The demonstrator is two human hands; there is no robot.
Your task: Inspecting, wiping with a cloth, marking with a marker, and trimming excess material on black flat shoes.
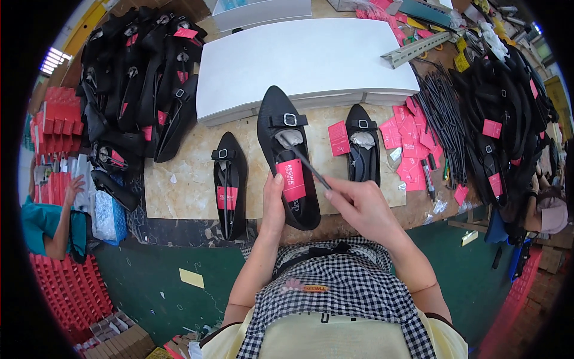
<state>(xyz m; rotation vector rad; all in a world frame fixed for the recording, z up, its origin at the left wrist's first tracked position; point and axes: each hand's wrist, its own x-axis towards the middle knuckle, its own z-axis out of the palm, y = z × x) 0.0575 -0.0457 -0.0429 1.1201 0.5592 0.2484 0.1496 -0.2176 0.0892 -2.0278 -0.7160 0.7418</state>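
Observation:
My left hand (274, 206) grips a black pointed flat shoe (274, 109) near its heel, holding it toe-away above the table edge. A square buckle sits on its bow, and a pink tag (291, 186) hangs over the opening. My right hand (366, 206) pinches a thin dark stick (313, 168), whose far end reaches into the shoe at the crumpled white paper (290, 139) in the toe. To the left lies a similar shoe (238, 206) with a stick and pink tag. Another shoe (357, 116) with paper stuffing rests to the right, a loose pink tag (338, 139) beside it.
White boxes (299, 57) stand behind the shoes. Piles of black shoes rise at left (134, 72) and right (496, 102). Dark sticks (441, 119), pink tags (409, 143) and a marker (429, 179) lie at right. A co-worker's arm (63, 218) shows far left.

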